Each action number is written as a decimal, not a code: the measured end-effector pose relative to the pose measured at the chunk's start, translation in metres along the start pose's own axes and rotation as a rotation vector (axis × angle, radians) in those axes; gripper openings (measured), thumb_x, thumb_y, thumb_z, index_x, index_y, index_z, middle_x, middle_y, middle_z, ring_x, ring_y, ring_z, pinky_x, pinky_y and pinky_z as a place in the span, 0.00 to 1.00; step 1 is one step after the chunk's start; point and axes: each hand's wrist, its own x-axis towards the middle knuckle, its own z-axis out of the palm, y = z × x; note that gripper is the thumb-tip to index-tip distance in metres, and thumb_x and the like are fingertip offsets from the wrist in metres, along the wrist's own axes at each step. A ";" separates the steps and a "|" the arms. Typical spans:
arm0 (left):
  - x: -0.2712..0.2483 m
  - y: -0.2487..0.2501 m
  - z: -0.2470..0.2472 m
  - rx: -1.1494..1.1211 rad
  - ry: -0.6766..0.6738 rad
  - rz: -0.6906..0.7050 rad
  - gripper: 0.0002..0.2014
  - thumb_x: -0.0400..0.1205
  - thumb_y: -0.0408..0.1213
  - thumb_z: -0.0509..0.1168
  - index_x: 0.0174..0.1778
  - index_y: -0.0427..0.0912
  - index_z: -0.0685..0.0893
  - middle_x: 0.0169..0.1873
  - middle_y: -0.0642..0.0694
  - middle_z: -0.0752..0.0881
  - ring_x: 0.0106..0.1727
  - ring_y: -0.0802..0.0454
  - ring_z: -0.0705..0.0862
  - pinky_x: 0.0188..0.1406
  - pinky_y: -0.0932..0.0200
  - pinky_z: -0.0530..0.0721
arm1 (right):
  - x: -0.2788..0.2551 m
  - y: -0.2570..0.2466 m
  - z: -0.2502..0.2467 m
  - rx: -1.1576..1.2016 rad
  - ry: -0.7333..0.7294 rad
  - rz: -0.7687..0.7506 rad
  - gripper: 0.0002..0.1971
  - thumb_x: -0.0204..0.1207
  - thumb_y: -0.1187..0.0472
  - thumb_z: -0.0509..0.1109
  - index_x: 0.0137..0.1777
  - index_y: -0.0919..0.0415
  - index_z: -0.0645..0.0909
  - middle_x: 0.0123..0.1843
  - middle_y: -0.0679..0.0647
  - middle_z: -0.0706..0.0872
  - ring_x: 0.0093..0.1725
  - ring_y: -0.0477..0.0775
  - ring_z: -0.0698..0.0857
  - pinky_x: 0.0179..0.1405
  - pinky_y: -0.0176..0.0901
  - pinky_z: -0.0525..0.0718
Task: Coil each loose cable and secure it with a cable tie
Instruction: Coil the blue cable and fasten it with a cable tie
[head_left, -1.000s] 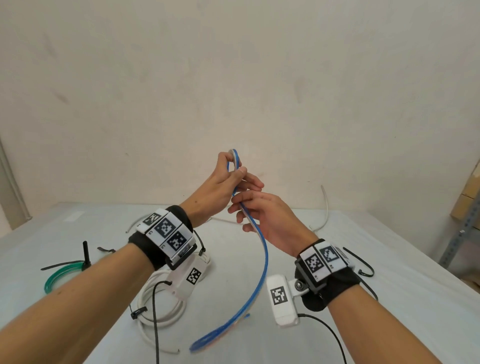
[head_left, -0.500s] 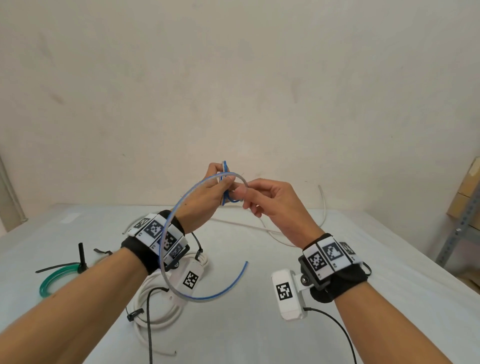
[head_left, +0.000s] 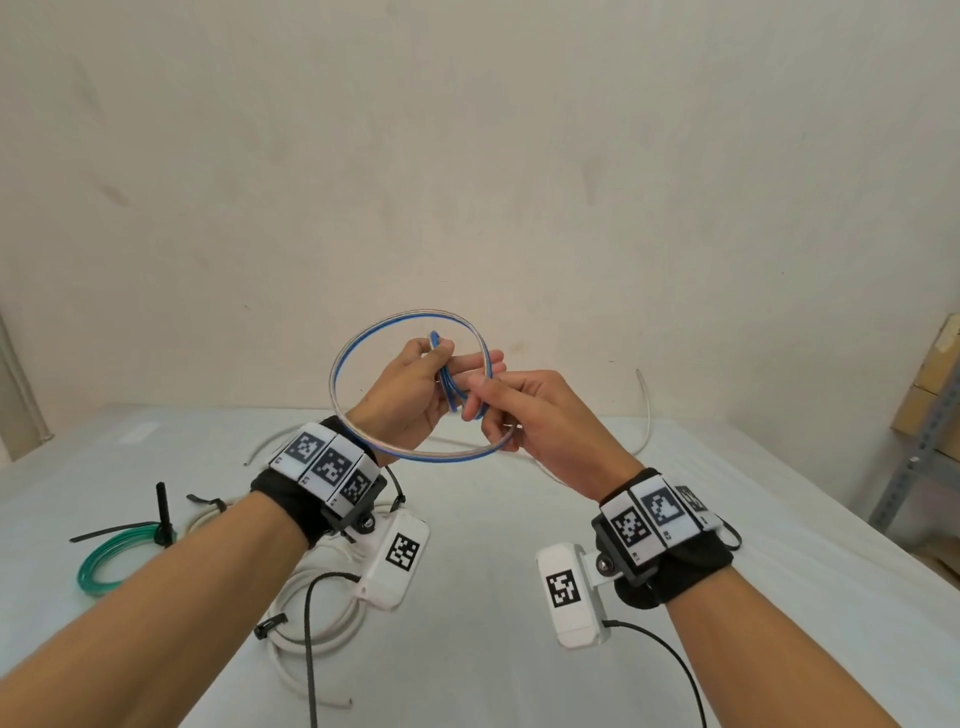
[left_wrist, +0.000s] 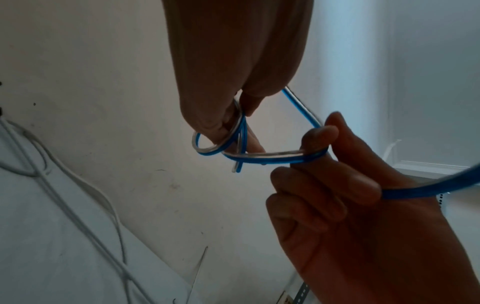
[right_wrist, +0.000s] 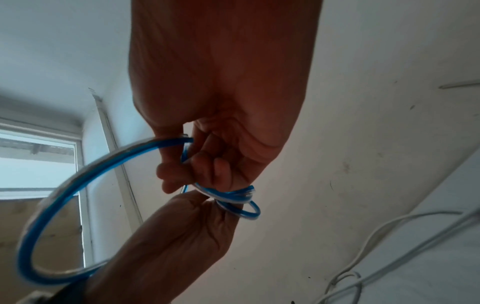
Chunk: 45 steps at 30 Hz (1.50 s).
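Observation:
A blue-and-clear flat cable (head_left: 335, 384) is held in the air above the table, in front of the wall. My left hand (head_left: 457, 364) pinches a small bunch of tight loops between thumb and fingers. A wide loop runs from there around my left wrist and back to my right hand (head_left: 475, 400), whose curled fingers grip the strand beside the bunch. In the left wrist view the cable (left_wrist: 262, 157) crosses from the left hand (left_wrist: 233, 123) to the right hand (left_wrist: 311, 148). In the right wrist view the wide loop (right_wrist: 78, 170) sweeps left of the right hand (right_wrist: 182, 174).
On the white table (head_left: 493, 519) lie a green coil (head_left: 111, 558) with a black tie (head_left: 162, 512), a tied white coil (head_left: 311, 618) under my left wrist, and a loose white cable (head_left: 647, 410) by the wall. Black ties (head_left: 730, 535) lie right. Shelving (head_left: 930, 415) stands far right.
The cable's long tail, which hung down to the table, has swung up and round into a wide loop about my left wrist. My right hand slid along it back to the bunch.

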 end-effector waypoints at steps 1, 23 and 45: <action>0.000 -0.001 -0.001 0.030 -0.003 -0.008 0.06 0.96 0.38 0.52 0.61 0.38 0.65 0.59 0.32 0.92 0.61 0.37 0.92 0.62 0.42 0.88 | 0.001 -0.002 0.001 0.009 -0.020 0.000 0.19 0.90 0.57 0.66 0.40 0.67 0.87 0.28 0.59 0.78 0.30 0.53 0.73 0.31 0.39 0.69; -0.030 -0.010 0.017 0.487 -0.247 -0.271 0.23 0.94 0.45 0.49 0.59 0.33 0.85 0.17 0.45 0.64 0.21 0.51 0.58 0.25 0.59 0.67 | 0.020 -0.002 -0.005 0.684 0.357 0.217 0.12 0.84 0.53 0.75 0.42 0.59 0.81 0.22 0.45 0.68 0.18 0.42 0.64 0.23 0.33 0.63; -0.028 0.014 -0.006 0.279 -0.150 -0.268 0.17 0.94 0.49 0.54 0.41 0.45 0.72 0.25 0.52 0.57 0.23 0.56 0.54 0.19 0.64 0.58 | 0.007 0.019 -0.029 -0.143 0.388 0.624 0.26 0.85 0.38 0.67 0.38 0.60 0.79 0.20 0.47 0.73 0.19 0.47 0.67 0.20 0.36 0.63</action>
